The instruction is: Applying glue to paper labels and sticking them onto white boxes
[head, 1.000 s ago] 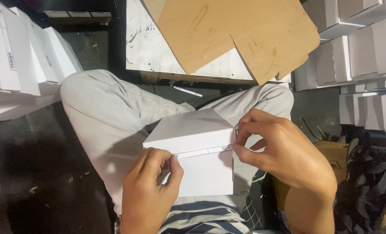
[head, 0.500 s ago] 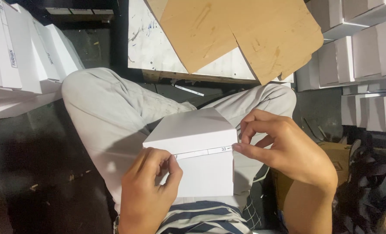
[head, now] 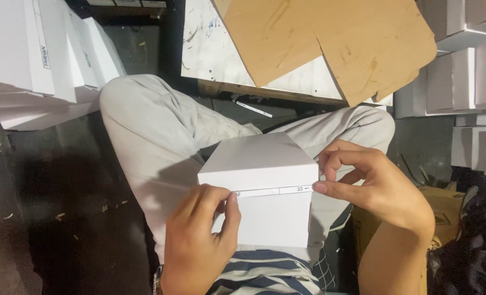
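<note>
On the lap, nearest the camera, one white box (head: 262, 186) sits across the person's knees, lid on, a thin label strip (head: 273, 191) running along the front edge of the lid. Left hand (head: 196, 243) is pressed on the box front; its fingers (head: 229, 218) are curled narrow, with the thumb tip at the strip's left end. Right hand (head: 382, 191) is at the box's right corner, fingers (head: 335, 161) bent close together, forefinger tip touching the strip's right end. Can't tell if it pinches the strip or only presses it.

Versus a second ago: box in the same spot on the lap, left hand same place, right hand's fingers a bit more curled over the corner, otherwise almost no change.

Count: 1 box in hand, 2 hands, 1 strip, 2 brown cardboard sheets (head: 330, 43) overlapping further out, 1 white board (head: 210, 49) under them on a wooden edge. White box stacks (head: 41, 54) at far left, more white boxes (head: 461, 82) at far right; too many and too cropped to count exactly.

Grey trousers (head: 155, 131) under the box, striped shirt (head: 264, 273) at the bottom edge. Brown carton (head: 445, 213) just beside the right forearm. Floor (head: 57, 218) is dark, dusty, with small scraps. Dim, crowded room.
</note>
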